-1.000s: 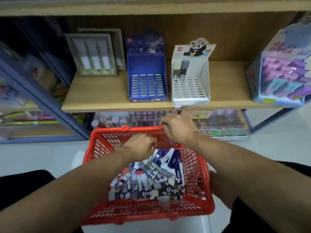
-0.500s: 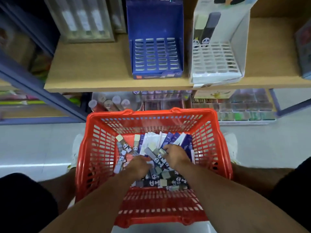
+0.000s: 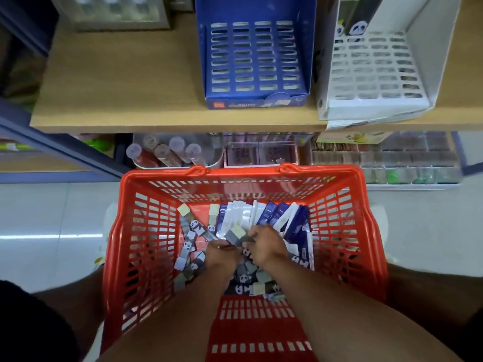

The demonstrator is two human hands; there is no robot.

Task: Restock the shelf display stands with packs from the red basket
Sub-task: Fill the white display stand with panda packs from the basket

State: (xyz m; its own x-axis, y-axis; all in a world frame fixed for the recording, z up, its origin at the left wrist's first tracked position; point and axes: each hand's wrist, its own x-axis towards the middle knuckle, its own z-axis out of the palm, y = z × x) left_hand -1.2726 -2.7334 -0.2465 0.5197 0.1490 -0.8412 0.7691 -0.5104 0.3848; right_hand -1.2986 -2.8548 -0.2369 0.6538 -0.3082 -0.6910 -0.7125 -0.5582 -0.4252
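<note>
Since half a second ago we have lifted a few panda packs (image 3: pixel 236 235) out of the heap in the red basket (image 3: pixel 146 220). Our right hand (image 3: pixel 265 246) pinches them; our left hand (image 3: pixel 222 254) closes under them, probably squaring the bundle for slotting. Their long axis points away towards the white display stand (image 3: pixel 376 71), nearly empty beside the blue display stand (image 3: pixel 254 56).
</note>
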